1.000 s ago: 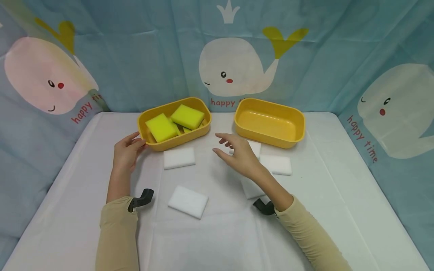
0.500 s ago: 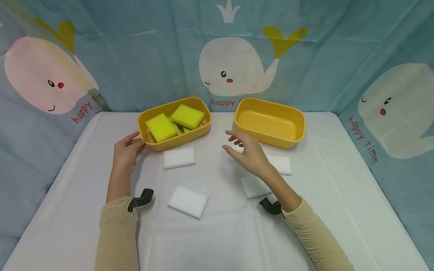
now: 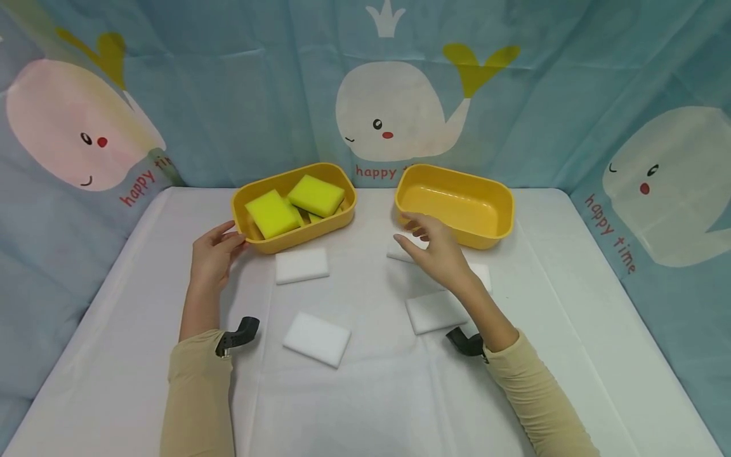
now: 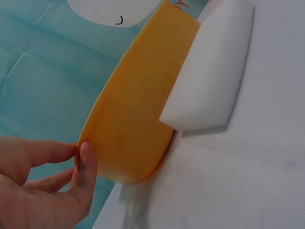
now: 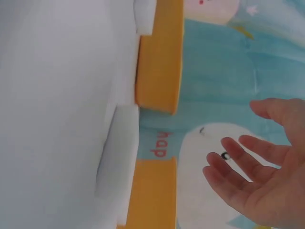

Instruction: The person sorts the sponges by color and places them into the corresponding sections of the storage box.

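Note:
At the back left, my left hand (image 3: pixel 211 259) pinches the left end of a yellow plastic tub (image 3: pixel 305 239); the left wrist view shows thumb and finger (image 4: pixel 87 164) on either side of its rim. Several yellow-green sponges (image 3: pixel 271 214) lie in that tub. My right hand (image 3: pixel 442 257) hovers just in front of the second yellow tub (image 3: pixel 485 239), fingers spread and loosely bent, nothing in them. Beneath it lie white foam blocks (image 3: pixel 436 311), partly covered by the hand and forearm.
Two more white blocks rest farther left, one near the tub (image 3: pixel 302 265) and another nearer the front (image 3: pixel 316 339). A white cloth (image 3: pixel 354 412) covers the table. Behind it hangs a blue curtain (image 3: pixel 257 95) with whale prints.
My right hand has moved to the right, from the middle of the table to just before the right tub. The left hand and both tubs have stayed in place.

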`<action>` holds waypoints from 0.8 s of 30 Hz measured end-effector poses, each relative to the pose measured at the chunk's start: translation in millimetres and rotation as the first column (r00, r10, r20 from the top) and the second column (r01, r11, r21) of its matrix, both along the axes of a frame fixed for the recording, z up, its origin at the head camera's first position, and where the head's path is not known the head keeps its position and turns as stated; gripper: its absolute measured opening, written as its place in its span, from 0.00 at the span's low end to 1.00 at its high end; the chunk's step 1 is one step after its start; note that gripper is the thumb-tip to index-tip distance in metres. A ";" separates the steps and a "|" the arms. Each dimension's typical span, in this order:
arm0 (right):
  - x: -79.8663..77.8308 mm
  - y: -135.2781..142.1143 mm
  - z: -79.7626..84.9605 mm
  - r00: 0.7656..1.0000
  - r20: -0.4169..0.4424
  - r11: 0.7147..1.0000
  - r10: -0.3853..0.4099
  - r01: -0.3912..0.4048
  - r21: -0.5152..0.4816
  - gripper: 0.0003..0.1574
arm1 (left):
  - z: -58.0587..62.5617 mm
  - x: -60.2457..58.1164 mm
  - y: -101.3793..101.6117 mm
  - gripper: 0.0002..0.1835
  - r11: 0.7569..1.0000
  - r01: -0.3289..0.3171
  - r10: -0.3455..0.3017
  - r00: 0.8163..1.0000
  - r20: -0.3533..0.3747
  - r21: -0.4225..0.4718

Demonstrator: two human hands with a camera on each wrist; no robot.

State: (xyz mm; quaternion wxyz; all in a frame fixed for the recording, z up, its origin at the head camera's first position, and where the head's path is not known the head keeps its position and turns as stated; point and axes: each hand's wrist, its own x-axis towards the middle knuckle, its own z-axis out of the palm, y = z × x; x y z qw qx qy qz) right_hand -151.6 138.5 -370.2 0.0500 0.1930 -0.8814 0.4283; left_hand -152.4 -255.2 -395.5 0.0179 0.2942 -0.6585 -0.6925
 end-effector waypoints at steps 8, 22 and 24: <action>-6.6 15.7 1.3 0.999 -0.029 0.999 -0.041 0.041 -0.011 0.30 | 0.9 -0.1 0.7 0.33 1.000 -0.001 0.001 1.000 -0.004 0.006; -17.2 37.9 1.2 0.990 -0.034 0.990 -0.140 0.140 -0.005 0.30 | -1.4 -2.3 2.4 0.32 0.998 -0.002 0.003 1.000 0.009 -0.068; -19.1 42.8 1.6 0.986 -0.027 0.987 -0.162 0.162 -0.007 0.30 | -1.7 -2.7 2.7 0.32 0.998 -0.003 0.004 1.000 0.008 -0.070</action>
